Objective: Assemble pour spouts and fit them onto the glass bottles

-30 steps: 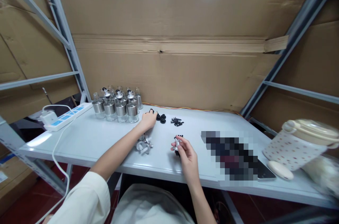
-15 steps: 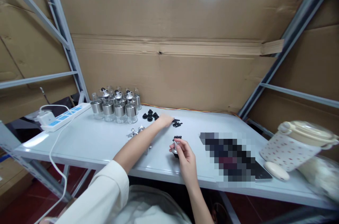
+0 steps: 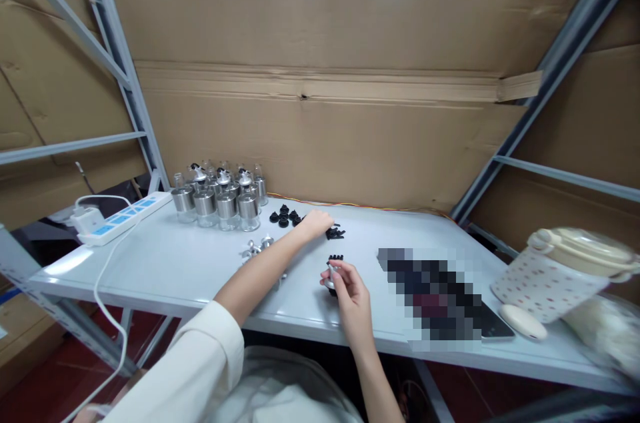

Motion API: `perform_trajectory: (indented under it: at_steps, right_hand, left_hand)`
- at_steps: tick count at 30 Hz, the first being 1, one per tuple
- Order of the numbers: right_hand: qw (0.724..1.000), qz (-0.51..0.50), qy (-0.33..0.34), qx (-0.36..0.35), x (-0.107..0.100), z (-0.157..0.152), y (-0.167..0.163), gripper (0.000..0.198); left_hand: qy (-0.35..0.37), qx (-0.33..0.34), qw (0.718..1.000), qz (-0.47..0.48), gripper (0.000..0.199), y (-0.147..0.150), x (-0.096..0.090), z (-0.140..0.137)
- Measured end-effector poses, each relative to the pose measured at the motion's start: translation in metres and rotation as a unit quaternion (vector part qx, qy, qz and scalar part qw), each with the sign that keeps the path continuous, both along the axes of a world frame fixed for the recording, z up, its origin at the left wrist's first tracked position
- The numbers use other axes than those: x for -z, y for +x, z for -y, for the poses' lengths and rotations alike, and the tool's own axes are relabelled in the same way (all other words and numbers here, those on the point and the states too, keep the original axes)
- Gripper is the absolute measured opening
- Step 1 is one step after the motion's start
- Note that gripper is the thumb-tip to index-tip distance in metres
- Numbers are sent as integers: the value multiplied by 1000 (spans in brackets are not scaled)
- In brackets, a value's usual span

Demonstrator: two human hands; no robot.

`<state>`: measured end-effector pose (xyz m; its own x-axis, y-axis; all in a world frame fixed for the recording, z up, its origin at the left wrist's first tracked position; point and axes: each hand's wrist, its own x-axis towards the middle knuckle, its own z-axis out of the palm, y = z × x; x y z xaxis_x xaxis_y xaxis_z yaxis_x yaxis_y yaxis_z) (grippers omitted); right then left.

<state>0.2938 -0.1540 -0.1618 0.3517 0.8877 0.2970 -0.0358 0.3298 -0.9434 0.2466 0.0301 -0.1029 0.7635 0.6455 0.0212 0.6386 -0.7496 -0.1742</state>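
My right hand (image 3: 353, 293) is closed near the front of the table. Thumb and fingers pinch a pourer spout (image 3: 330, 278) with a silver top and a black base. Across the table my left hand (image 3: 317, 223) reaches out with its fingers bunched together beside a small pile of black lever-like pieces (image 3: 336, 233). What those fingers pinch, if anything, is too small to make out. Just behind the right hand stand several small black pieces in a row (image 3: 335, 257). Silver spout parts (image 3: 257, 248) lie by the left forearm, which covers some of them.
Black stoppers (image 3: 283, 216) sit left of my left hand. Glass bottles with steel sleeves (image 3: 227, 207), some topped with spouts, stand at back left beside a power strip (image 3: 125, 219). To the right are a blurred-out dark device (image 3: 493, 326), a white oval object (image 3: 523, 322) and a dotted container (image 3: 537, 283).
My left hand has shifted slightly right at the black lever-like pieces, showing more of the pile. The right hand keeps the spout in nearly the same spot.
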Motion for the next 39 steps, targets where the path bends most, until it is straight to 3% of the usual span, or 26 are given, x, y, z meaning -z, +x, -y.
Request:
perform_trajectory:
  at_steps: [4,8,18,24,27,29,31,33,36,39]
  right_hand:
    - [1000,-12,-1,1,1,-1,0,30]
    - [1000,-1,0,1,3,-2,1,29]
    - [1000,6,1,-1,1,-1,1,29]
    - [1000,-3,0,1,2,-2,1,29]
    - [1000,-12,3,14,1,-2,1,23]
    - [999,-17,12,25,0,-2,1,18]
    - [999,-24,18,25,-1,-1,2,18]
    - [999,-37,19,23,0,-1,2,18]
    - [998,-55,29,17,1,0,3,20]
    - [998,-48,45,5,2,0,3,27]
  left_hand:
    - [18,7,1000,16,14,-7,-14,7]
    - [36,16,999,38,23,-11,-24,15]
    - [-1,2,999,32,13,-4,-5,15]
    - [6,-2,996,88,21,-12,-41,33]
    - [14,-9,992,124,22,-18,-61,66]
    - [19,-8,988,152,23,-22,-64,93]
    - [11,-10,982,191,22,-28,-56,119]
    - [-33,-9,956,292,19,-35,-37,138]
    - [-75,-20,888,452,17,-42,-1,154]
    - [-45,2,831,554,15,-44,27,159]
